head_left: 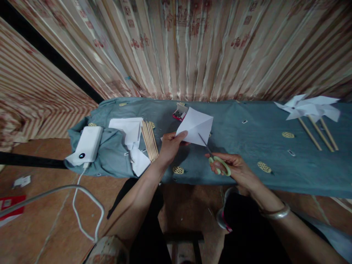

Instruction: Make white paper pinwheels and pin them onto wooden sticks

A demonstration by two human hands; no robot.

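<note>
My left hand (172,143) pinches the left corner of a white paper square (195,123), holding it above the cloth-covered table with crease lines showing on it. In my right hand (229,165) is a pair of scissors (220,165) with light green handles, fingers through the loops. The scissor blades lie at the paper's lower edge and point toward its middle. Just behind the paper sits a small red and white box (179,112) of small metallic pieces, partly hidden by the sheet.
Several wooden sticks (150,141) lie left of my left hand, beside stacked white paper (129,128). A white power bank (89,143) with a cable rests at the left end. Paper pinwheels (309,106) on sticks lie at the right. A curtain (192,55) hangs behind the table.
</note>
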